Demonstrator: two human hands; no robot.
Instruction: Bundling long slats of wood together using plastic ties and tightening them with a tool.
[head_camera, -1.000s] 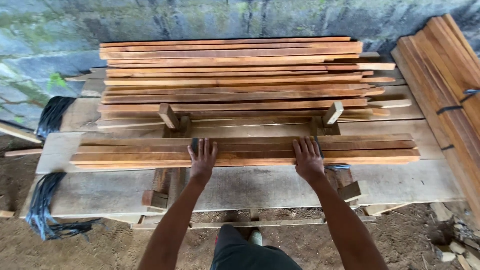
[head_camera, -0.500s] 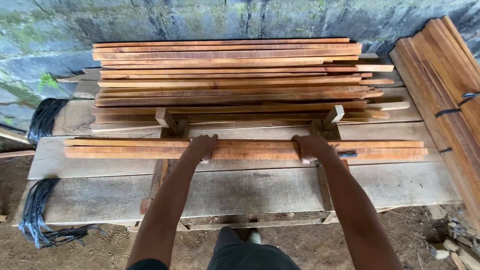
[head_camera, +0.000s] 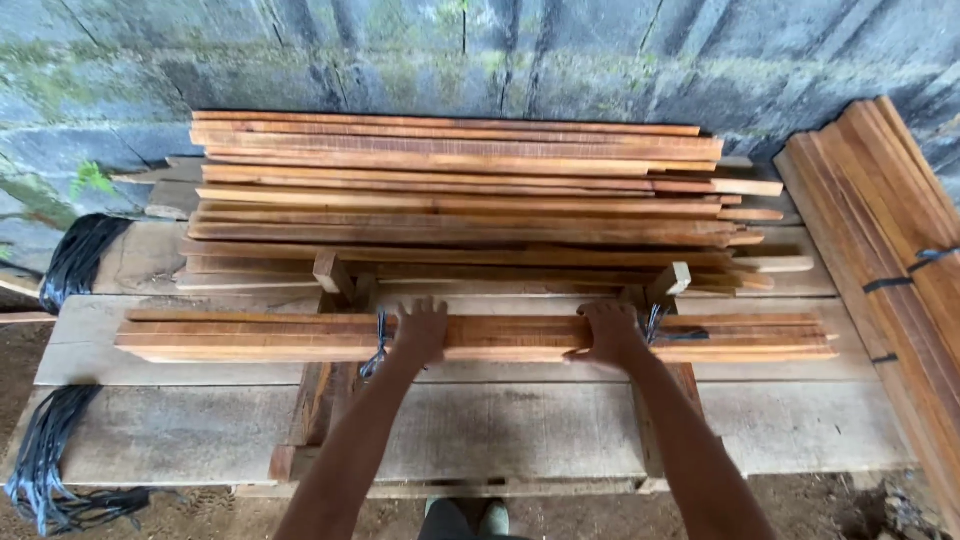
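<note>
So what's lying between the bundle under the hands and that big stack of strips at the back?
In the head view, two upright wooden pegs stand between the bundle and the stack.

A bundle of wooden slats (head_camera: 480, 338) lies crosswise on a plank table (head_camera: 520, 425), resting in a cradle of upright wooden pegs (head_camera: 335, 272). Both hands press on the bundle: the left hand (head_camera: 422, 333) just right of one binding strap (head_camera: 379, 340), the right hand (head_camera: 610, 332) just left of the other strap (head_camera: 655, 325). Behind the bundle, a loose stack of slats (head_camera: 460, 195) is piled against a block wall (head_camera: 480, 50). Right of the bundle, strapped slat bundles (head_camera: 890, 260) lean beside the table. Left of it, loose strapping (head_camera: 75, 260) hangs over the table's end.
</note>
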